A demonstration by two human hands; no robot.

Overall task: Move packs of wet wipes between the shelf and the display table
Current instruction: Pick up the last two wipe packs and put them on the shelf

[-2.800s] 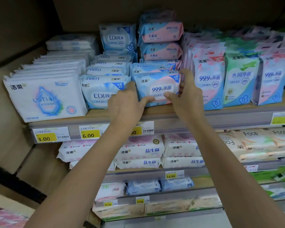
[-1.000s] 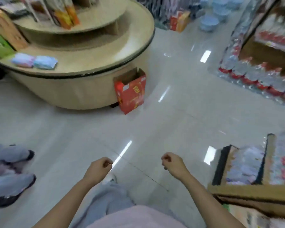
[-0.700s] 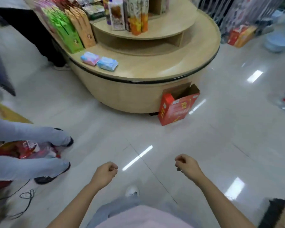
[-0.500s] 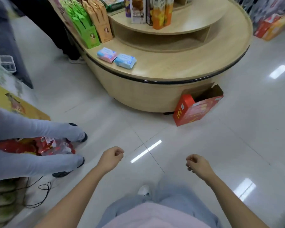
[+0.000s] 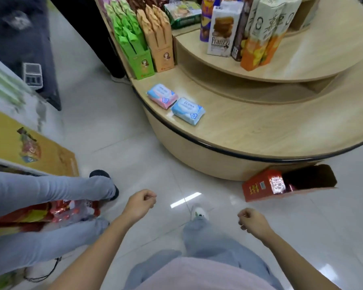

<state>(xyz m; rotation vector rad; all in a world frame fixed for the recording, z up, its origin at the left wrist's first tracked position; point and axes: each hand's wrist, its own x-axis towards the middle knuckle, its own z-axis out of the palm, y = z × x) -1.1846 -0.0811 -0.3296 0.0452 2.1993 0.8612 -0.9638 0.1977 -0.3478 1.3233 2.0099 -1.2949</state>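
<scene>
Looking down at a round wooden bench (image 5: 260,130) with a black rim; two packs of wet wipes near its left edge, lying flat, print side up. Pink pack (image 5: 162,95) farther back, blue pack (image 5: 188,110) just beside it and closer in; can't tell whether the corners touch. Both with the long axis slanting from upper left to lower right in the view, roughly following the curve of the rim; laid end to end, not stacked.

Left grip (image 5: 142,204) curled into a fist with nothing in it; right grip (image 5: 252,221) same deal, fingers tucked in, holding nothing. Both hanging low over the floor (image 5: 134,132), well apart from the packs; packs up ahead on the bench, roughly between the two grips and nearer the left one's side.

Also there: green boxes (image 5: 134,45) and tan boxes (image 5: 159,38) standing in rows behind the pink pack; biscuit box (image 5: 222,32) upright on the upper tier (image 5: 302,59). Red carton (image 5: 266,186) lying on the floor against the bench base, open end to the right. Someone else's legs (image 5: 50,185) off to the left, red snack bag (image 5: 50,214) between them.
</scene>
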